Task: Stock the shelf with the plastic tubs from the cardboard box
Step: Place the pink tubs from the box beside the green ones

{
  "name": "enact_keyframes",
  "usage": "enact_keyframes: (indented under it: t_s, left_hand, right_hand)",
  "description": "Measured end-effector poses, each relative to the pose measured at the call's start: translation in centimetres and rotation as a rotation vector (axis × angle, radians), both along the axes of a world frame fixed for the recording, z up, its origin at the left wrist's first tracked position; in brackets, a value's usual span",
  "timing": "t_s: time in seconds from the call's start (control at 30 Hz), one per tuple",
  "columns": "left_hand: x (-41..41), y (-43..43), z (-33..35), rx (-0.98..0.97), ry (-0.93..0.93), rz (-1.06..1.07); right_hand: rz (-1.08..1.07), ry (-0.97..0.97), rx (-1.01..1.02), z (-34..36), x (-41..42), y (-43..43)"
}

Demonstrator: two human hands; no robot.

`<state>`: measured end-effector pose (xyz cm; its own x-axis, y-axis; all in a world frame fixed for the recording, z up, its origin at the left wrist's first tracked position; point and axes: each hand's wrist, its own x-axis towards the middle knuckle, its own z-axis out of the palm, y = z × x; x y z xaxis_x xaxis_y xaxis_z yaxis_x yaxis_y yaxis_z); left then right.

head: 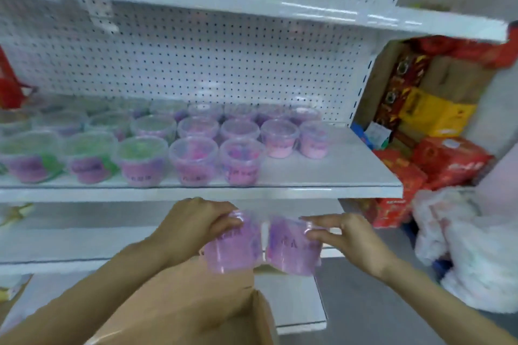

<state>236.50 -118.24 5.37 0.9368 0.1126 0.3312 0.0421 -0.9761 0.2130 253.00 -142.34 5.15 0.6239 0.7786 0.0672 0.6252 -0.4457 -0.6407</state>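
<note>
**user1:** where are the left tub (234,246) and right tub (291,246) rn?

**user2:** side by side, just under the shelf (336,165) edge, above the cardboard box (196,302). left hand (193,221) grips the left one's rim, right hand (344,238) pinches the other's. stocked tubs (193,157) sit in rows on the shelf.

Lower centre: left hand (193,223) and right hand (347,238) each hold a pink tub (234,244) (291,246) below the stocked shelf (336,176), above the cardboard box (190,302).
</note>
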Motion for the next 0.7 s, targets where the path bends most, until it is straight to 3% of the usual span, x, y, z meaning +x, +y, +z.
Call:
enact_keyframes:
  t_s: [0.23, 0.37, 0.53, 0.7]
  left_hand:
    - [9.8, -5.3, 5.2, 0.024, -0.054, 0.061]
    - [15.6, -6.9, 5.8, 0.062, -0.036, 0.091]
    - [20.3, -7.7, 5.7, 0.058, 0.020, 0.255]
    - [21.8, -6.5, 4.0, 0.216, 0.056, 0.447]
  right_hand:
    - [-0.063, -0.186, 0.114, 2.9, 10.6, -3.8]
    - [-0.067, -0.280, 0.007, 3.3, 16.3, -6.2]
    - [-0.009, -0.383, -0.095, 3.6, 22.4, -6.3]
    - [0.040, -0.386, 0.008, 2.5, 24.9, -3.4]
